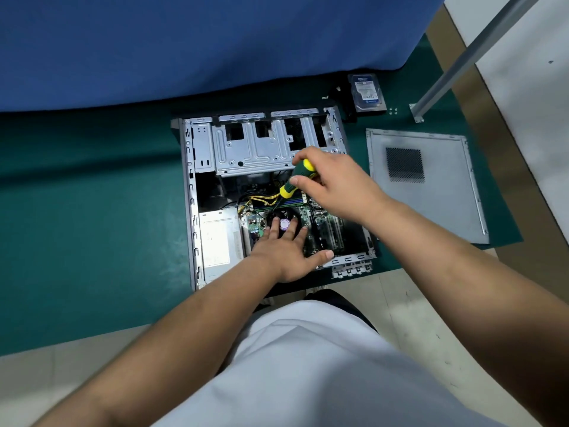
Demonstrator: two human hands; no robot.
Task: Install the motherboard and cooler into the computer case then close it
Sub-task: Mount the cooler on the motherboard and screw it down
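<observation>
An open grey computer case (192,211) lies flat on a green mat. Inside it sits the green motherboard (328,224) with a round black cooler fan (284,215) on it. My left hand (284,248) rests flat on the cooler, fingers spread and straight. My right hand (334,183) grips the green and yellow handle of a screwdriver (297,180), whose shaft points down toward the board just above the fan. The tip is hidden among the parts. The grey side panel (443,192) with a mesh vent lies on the mat to the right of the case.
A grey power supply (218,241) fills the case's lower left, with yellow wires (261,198) above it. A hard drive (368,92) and small screws (393,111) lie beyond the case. A blue cloth (184,47) hangs behind, and a metal leg (462,57) stands at right.
</observation>
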